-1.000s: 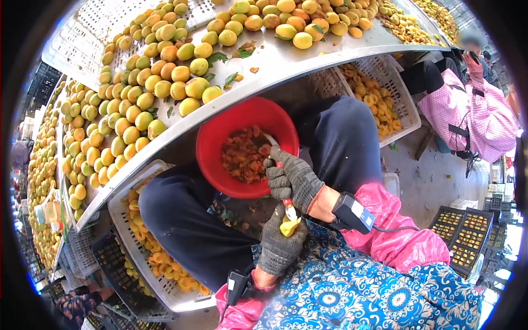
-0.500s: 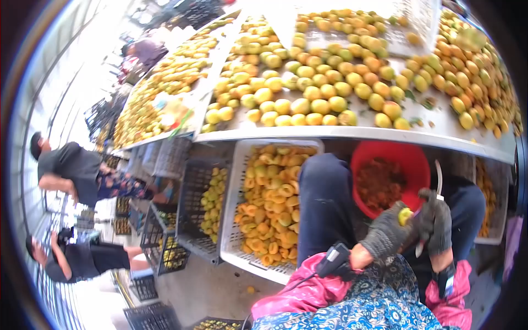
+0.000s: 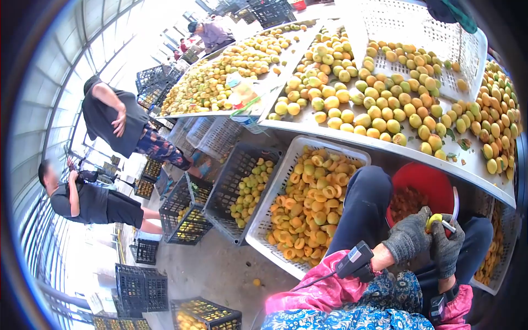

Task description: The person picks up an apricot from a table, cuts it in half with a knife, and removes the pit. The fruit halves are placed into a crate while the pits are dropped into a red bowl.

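Both hands wear dark grey knitted gloves and meet over my lap, beside the red bucket (image 3: 454,201). My left hand (image 3: 408,236) is closed around a yellow apricot (image 3: 434,221). My right hand (image 3: 446,250) grips a small knife (image 3: 449,226) close against that fruit; a pale end of the knife shows, and its blade cannot be made out. Apricot pits (image 3: 407,203) and brownish scraps lie in the bucket. Left of my knee stands a white crate (image 3: 263,234) full of halved apricots (image 3: 308,203).
Whole apricots (image 3: 396,102) cover the metal table (image 3: 330,133) ahead, with a white perforated crate (image 3: 459,60) on it. A dark crate (image 3: 220,192) of greener fruit is at the left. Two people (image 3: 118,118) stand further left. Another white crate (image 3: 503,258) sits at the right.
My head view has swung left, shifting the scene rightward. The knife and apricot, apart before, are now together between my hands. A standing person has turned, with an arm showing differently.
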Available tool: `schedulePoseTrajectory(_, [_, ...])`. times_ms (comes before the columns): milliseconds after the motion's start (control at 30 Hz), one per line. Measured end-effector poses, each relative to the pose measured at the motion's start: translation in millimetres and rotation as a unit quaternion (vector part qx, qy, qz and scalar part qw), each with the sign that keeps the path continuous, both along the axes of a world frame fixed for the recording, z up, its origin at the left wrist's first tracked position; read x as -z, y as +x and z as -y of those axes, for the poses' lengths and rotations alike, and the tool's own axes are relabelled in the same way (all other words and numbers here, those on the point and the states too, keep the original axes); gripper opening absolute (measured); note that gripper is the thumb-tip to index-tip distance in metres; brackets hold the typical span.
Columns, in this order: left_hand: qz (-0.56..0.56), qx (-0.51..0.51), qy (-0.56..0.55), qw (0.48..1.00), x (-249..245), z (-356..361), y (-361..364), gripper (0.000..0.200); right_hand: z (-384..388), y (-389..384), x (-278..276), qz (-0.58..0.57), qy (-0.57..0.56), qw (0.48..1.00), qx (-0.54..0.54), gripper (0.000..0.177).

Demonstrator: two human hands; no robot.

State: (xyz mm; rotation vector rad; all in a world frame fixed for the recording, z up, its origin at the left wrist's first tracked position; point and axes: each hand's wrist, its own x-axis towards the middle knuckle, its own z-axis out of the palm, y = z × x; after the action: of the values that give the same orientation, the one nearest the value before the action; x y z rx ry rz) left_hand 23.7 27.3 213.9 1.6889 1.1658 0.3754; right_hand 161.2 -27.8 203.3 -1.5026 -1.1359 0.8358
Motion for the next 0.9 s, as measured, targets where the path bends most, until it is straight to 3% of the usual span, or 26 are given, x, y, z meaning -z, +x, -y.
schedulePoseTrajectory(67, [0.041, -0.023, 0.043, 0.998, -10, 3, -8, 0.032, -7, -2, -1, -0.067, 0.022, 0.996, 0.053, 0.016])
schedulePoseTrajectory(133, [0.114, -0.105, 0.157, 0.975, -36, 0, -32, 0.022, -14, 3, 0, -0.038, 0.040, 0.996, 0.064, 0.017])
schedulePoseTrajectory(167, [0.209, -0.149, 0.114, 0.960, -57, -1, -47, 0.024, -15, 5, -5, -0.031, 0.034, 0.997, 0.069, 0.017])
schedulePoseTrajectory(200, [0.075, -0.131, 0.435, 0.887, -59, -18, -74, 0.018, -13, 11, -9, -0.020, 0.028, 0.996, 0.079, 0.017])
schedulePoseTrajectory(233, [0.209, -0.200, 0.289, 0.913, -53, -17, -83, 0.015, -15, 17, -5, 0.012, 0.057, 0.995, 0.082, 0.018])
schedulePoseTrajectory(267, [0.041, -0.238, 0.396, 0.886, -62, -12, -101, 0.017, -15, 16, -12, 0.056, 0.116, 0.989, 0.074, 0.018])
schedulePoseTrajectory(333, [0.094, -0.334, 0.304, 0.887, -62, -18, -141, 0.019, -13, 21, -23, 0.083, 0.110, 0.990, 0.036, 0.024])
schedulePoseTrajectory(367, [0.088, -0.380, 0.312, 0.867, -54, -20, -154, 0.017, -17, 24, -22, 0.120, 0.085, 0.989, -0.008, 0.026])
schedulePoseTrajectory(400, [0.071, -0.394, 0.264, 0.877, -44, -20, -173, 0.015, -22, 29, -14, 0.154, 0.059, 0.985, -0.054, 0.028])
schedulePoseTrajectory(467, [0.048, -0.428, 0.208, 0.878, -3, -30, -199, 0.019, -20, 41, 15, 0.181, 0.023, 0.982, -0.042, 0.027])
schedulePoseTrajectory(533, [-0.080, -0.398, 0.245, 0.880, 84, -51, -258, 0.023, -19, 47, 21, 0.193, -0.010, 0.980, -0.046, 0.027])
schedulePoseTrajectory(567, [-0.083, -0.389, 0.244, 0.885, 99, -52, -272, 0.023, -17, 46, 18, 0.164, -0.033, 0.985, -0.045, 0.024])
schedulePoseTrajectory(667, [-0.295, -0.307, 0.195, 0.883, 134, -57, -298, 0.049, -17, 49, 15, 0.155, -0.049, 0.986, -0.047, 0.021])
schedulePoseTrajectory(733, [-0.309, -0.232, 0.344, 0.856, 123, -66, -295, 0.042, -14, 52, 16, 0.173, -0.060, 0.982, -0.056, 0.019])
schedulePoseTrajectory(800, [-0.079, -0.354, 0.239, 0.901, 85, -76, -264, 0.031, -20, 52, 16, 0.063, -0.083, 0.993, -0.046, 0.017])
schedulePoseTrajectory(900, [0.011, -0.339, 0.251, 0.907, 4, -66, -184, 0.022, -25, 54, 23, 0.067, -0.072, 0.994, -0.037, 0.017])
